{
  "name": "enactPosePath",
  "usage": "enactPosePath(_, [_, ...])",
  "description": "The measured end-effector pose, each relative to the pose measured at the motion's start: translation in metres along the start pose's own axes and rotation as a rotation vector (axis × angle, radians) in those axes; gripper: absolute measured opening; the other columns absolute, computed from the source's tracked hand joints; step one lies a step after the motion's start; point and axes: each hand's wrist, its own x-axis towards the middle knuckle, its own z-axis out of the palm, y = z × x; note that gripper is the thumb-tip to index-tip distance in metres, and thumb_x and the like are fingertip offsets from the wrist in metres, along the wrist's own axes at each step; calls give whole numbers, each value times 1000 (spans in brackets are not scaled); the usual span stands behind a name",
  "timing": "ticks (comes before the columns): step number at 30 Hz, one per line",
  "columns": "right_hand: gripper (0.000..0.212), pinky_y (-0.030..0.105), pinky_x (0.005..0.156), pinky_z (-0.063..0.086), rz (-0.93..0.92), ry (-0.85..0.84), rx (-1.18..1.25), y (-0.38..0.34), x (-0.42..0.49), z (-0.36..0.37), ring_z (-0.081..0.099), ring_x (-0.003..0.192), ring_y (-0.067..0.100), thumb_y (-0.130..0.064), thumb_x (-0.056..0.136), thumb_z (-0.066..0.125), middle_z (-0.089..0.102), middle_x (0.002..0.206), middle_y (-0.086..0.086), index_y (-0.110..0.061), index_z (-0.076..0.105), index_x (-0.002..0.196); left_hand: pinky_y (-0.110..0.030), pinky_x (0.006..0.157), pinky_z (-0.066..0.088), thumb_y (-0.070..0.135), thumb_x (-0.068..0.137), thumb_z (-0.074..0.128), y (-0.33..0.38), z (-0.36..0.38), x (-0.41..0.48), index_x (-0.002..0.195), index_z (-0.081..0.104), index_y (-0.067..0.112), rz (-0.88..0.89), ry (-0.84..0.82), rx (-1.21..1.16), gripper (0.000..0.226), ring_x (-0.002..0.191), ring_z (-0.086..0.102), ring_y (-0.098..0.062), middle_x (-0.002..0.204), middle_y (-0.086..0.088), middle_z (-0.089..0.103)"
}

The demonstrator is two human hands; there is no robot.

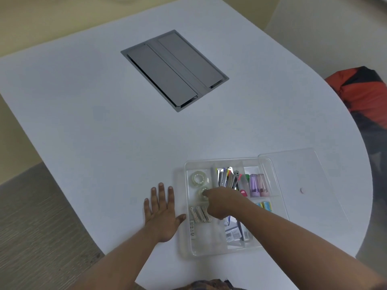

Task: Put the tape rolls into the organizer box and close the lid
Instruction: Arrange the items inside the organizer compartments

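A clear plastic organizer box (188, 243) stands open near the table's front edge. One clear tape roll (199, 179) lies flat in its far-left compartment. A second tape roll (202, 194) sits just in front of it, partly hidden under my right hand (223, 203), whose fingers are closed around it inside the box. My left hand (162, 210) lies flat on the table with fingers spread, its thumb touching the box's left wall. The clear lid (310, 185) lies flat on the table to the right of the box.
The box also holds pens, small white sticks, pink and purple cases and packets. A grey cable hatch (174, 70) is set into the white table farther back. A red and black bag (364, 95) sits past the table's right edge.
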Motion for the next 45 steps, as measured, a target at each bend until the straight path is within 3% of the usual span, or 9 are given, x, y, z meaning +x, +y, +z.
enactPosePath(7, [33, 32, 68, 44, 36, 359, 209, -3, 5, -13, 63, 92, 26, -29, 82, 52, 67, 101, 4, -20, 59, 113, -52, 108, -23, 64, 89, 29, 0, -1, 0, 129, -46, 22, 1, -12, 1, 95, 125, -52, -28, 135, -6, -57])
enactPosePath(14, [61, 31, 62, 54, 24, 115, 230, -15, 17, -21, 59, 58, 18, -11, 69, 53, 64, 71, 2, -16, 47, 130, -53, 109, -22, 65, 89, 28, 1, -1, 0, 133, -42, 21, 2, -11, 9, 93, 126, -51, -29, 137, -7, -56])
enactPosePath(21, [73, 28, 58, 46, -38, 102, 175, -20, 18, -17, 46, 54, 14, -8, 67, 54, 48, 64, -3, -21, 43, 137, -52, 108, -23, 64, 90, 27, 1, -2, 1, 133, -42, 21, 1, -13, 16, 93, 126, -50, -29, 138, -7, -55])
enactPosePath(27, [54, 30, 67, 43, -88, 348, 280, -9, 10, -11, 62, 85, 25, -31, 84, 54, 68, 102, 7, -24, 44, 137, -52, 109, -22, 64, 90, 28, 0, 1, 2, 134, -41, 21, -6, -9, 25, 93, 126, -51, -29, 137, -7, -55])
enactPosePath(31, [37, 31, 70, 50, -101, 617, 386, 8, -11, -6, 67, 89, 21, -27, 87, 55, 73, 95, -4, -26, 58, 124, -52, 108, -23, 65, 89, 27, 0, 2, 3, 133, -43, 22, -6, 0, 22, 93, 125, -52, -29, 136, -7, -57])
enactPosePath(37, [29, 30, 90, 49, 7, 892, 609, 76, -58, 20, 65, 106, 20, -18, 88, 64, 67, 124, -2, -22, 66, 117, -53, 109, -21, 64, 90, 26, -1, 6, 3, 130, -45, 22, 5, 52, 23, 92, 126, -50, -29, 136, -7, -56])
enactPosePath(39, [28, 21, 90, 43, 80, 937, 667, 103, -72, 33, 62, 112, 20, -14, 87, 66, 64, 129, 0, -20, 67, 115, -52, 110, -21, 64, 90, 28, -1, 5, 4, 128, -46, 23, 5, 49, 20, 93, 126, -50, -28, 136, -6, -56])
enactPosePath(42, [28, 29, 92, 45, 203, 936, 698, 140, -88, 60, 63, 110, 25, -12, 90, 62, 61, 134, 2, -19, 66, 117, -50, 112, -19, 63, 90, 31, -4, 2, 4, 131, -43, 24, 8, 53, 0, 93, 129, -47, -26, 139, -4, -53])
enactPosePath(45, [30, 34, 86, 48, 273, 925, 690, 174, -95, 96, 66, 98, 26, -5, 92, 55, 60, 136, 4, -19, 65, 117, -47, 116, -10, 53, 96, 31, 1, -5, -3, 148, -16, 20, -22, 129, -110, 77, 143, -26, -24, 155, -4, -29])
